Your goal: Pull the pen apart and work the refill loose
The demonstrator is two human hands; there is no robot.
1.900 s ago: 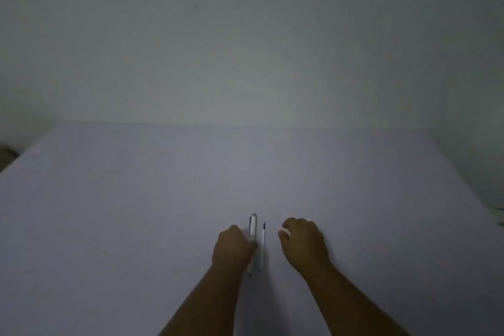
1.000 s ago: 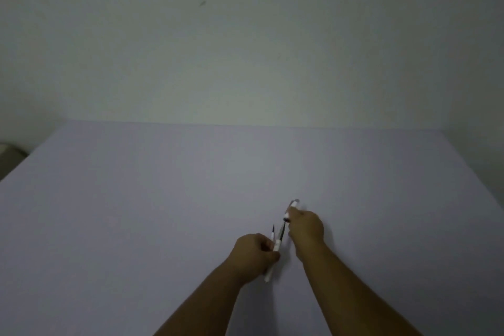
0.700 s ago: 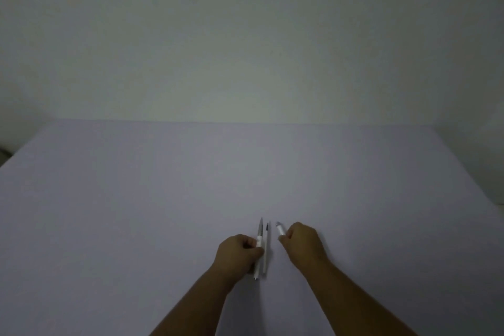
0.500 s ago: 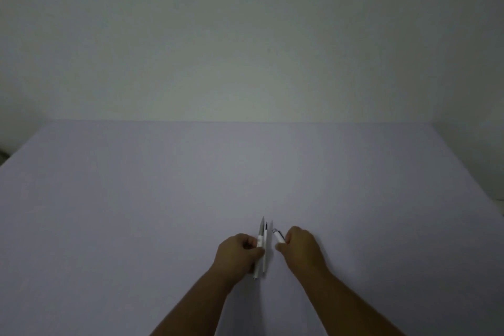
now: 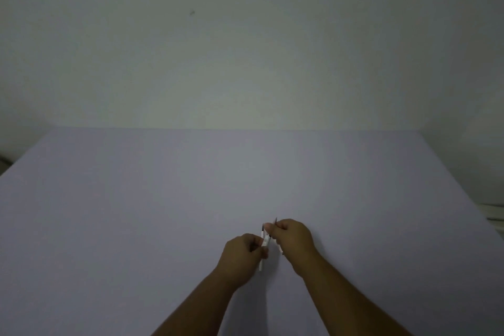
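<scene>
Your left hand (image 5: pixel 241 255) grips the white pen barrel (image 5: pixel 264 247) upright just above the lilac table (image 5: pixel 136 213), and your right hand (image 5: pixel 293 237), at its 2 o'clock, pinches a thin dark-tipped refill (image 5: pixel 276 222). The two are held close, apparently to line the refill up with the barrel. Dim light and your curled fingers hide the barrel's middle and most of the refill; whether the parts touch cannot be told.
</scene>
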